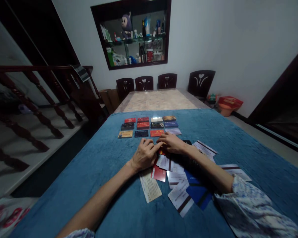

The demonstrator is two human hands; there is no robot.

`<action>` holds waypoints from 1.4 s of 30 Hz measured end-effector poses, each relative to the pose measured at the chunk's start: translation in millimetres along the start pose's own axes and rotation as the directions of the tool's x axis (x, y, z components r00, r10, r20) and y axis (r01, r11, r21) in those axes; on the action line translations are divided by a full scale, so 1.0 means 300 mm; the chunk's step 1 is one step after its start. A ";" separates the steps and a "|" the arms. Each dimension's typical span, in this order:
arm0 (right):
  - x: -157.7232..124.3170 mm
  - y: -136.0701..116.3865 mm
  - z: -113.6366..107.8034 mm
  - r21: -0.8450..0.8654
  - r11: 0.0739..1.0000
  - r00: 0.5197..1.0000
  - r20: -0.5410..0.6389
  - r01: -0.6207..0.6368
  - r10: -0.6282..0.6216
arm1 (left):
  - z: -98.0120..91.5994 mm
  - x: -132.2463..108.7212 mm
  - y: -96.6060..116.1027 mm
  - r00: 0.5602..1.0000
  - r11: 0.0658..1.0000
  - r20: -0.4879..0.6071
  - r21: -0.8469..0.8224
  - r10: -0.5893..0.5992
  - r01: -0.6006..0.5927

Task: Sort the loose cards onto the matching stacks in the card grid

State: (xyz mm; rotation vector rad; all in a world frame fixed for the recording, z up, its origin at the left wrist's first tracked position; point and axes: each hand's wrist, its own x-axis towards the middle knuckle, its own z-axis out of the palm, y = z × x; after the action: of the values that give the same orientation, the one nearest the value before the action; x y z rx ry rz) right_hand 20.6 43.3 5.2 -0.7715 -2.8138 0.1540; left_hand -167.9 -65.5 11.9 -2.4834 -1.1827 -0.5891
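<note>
**Figure.** Head view of two bare hands meeting over a loose heap of cards (175,178) on a blue cloth (101,158). A red card (162,152) lay at the far edge of the heap, mostly covered by the fingertips of both hands, just short of a grid of cards (149,126) set out in three rows of four. Risk, as a judgement: the heap overlapped loosely and the right forearm rested across it, so a drag of that arm could have fanned the cards out or swept some toward the table edge. A push on the red card over the napped cloth could also have carried a neighbour with it or nudged the nearest grid row askew. Pose: the left hand (144,154) lay palm down, wrist on the cloth, fingers bent at the knuckles and close together, tips pointing right. The right hand (172,142) reached in from the right, palm down, fingers nearly straight and together, their tips touching those of the left. Whether either hand actually pinched the red card or merely pressed on it could not be told. A flower-print sleeve (250,205) covered the right upper arm. Beyond the cloth were the bare marble tabletop (159,99) and dark chairs (144,82).
</note>
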 end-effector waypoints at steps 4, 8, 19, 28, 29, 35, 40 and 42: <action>0.007 -0.012 -0.006 0.063 0.998 0.999 -0.040 0.002 0.000 | 0.006 -0.022 -0.024 0.999 1.000 -0.039 0.015 -0.015 0.016; 0.008 -0.032 -0.013 0.096 0.995 0.991 -0.129 -0.022 0.034 | 0.001 -0.040 -0.028 0.994 0.997 -0.086 -0.033 -0.071 0.068; 0.020 -0.079 0.034 0.088 0.996 0.977 -0.211 0.005 0.013 | -0.009 -0.127 -0.075 0.938 0.943 -0.144 -0.160 -0.316 0.293; 0.010 -0.104 0.042 0.033 0.999 0.977 -0.208 -0.036 0.042 | 0.025 -0.166 -0.113 0.921 0.915 -0.069 -0.162 -0.383 0.369; 0.009 -0.105 0.043 0.028 0.999 0.979 -0.201 -0.037 0.041 | 0.027 -0.167 -0.114 0.919 0.912 -0.062 -0.159 -0.390 0.377; 0.006 -0.112 0.055 0.027 0.999 0.987 -0.157 -0.032 0.035 | 0.036 -0.165 -0.112 0.899 0.891 -0.035 -0.159 -0.436 0.426; 0.005 -0.127 0.046 0.033 0.996 0.992 -0.095 -0.083 0.086 | 0.037 -0.160 -0.107 0.888 0.878 -0.002 -0.154 -0.459 0.453; 0.004 -0.132 0.043 0.040 0.995 0.992 -0.081 -0.092 0.095 | 0.036 -0.159 -0.106 0.886 0.875 0.004 -0.154 -0.463 0.458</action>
State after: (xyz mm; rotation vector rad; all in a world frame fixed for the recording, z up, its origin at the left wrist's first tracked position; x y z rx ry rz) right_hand -3.1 9.4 -0.9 -0.8809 -2.6913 0.1827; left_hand -217.7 -72.6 -17.5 -2.2939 -1.7979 -0.8668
